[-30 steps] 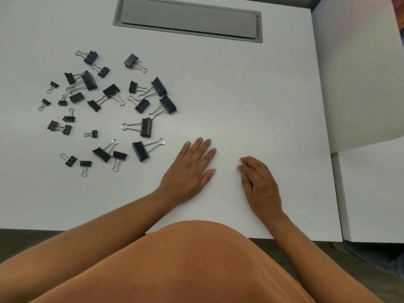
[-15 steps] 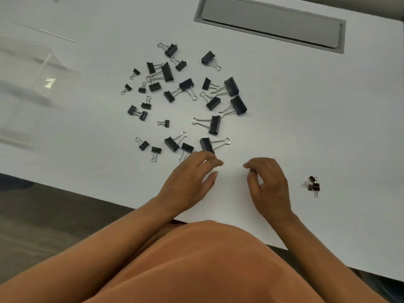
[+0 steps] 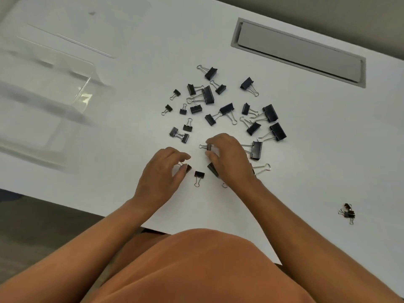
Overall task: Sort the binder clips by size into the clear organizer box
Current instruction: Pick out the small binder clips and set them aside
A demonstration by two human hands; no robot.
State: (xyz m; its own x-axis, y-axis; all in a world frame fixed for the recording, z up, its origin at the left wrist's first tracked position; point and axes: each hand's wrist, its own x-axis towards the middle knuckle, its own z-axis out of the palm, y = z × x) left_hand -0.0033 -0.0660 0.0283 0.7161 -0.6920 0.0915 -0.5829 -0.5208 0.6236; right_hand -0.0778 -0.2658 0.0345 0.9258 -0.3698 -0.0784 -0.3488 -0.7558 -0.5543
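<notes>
Black small clips (image 3: 208,147) (image 3: 188,168) pinched, one in each of both hands (image 3: 227,157) (image 3: 162,173).

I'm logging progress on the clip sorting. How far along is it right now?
Nothing looks sorted yet: the clear organizer box, blurred at the left, shows no clips inside. In hand: the right hand pinches a small clip, and the left hand closes on another small clip. Left: the scattered pile and a few tiny clips apart at right.

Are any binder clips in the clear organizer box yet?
No: the clear organizer box looks empty, and the binder clips lie scattered on the white table.
</notes>
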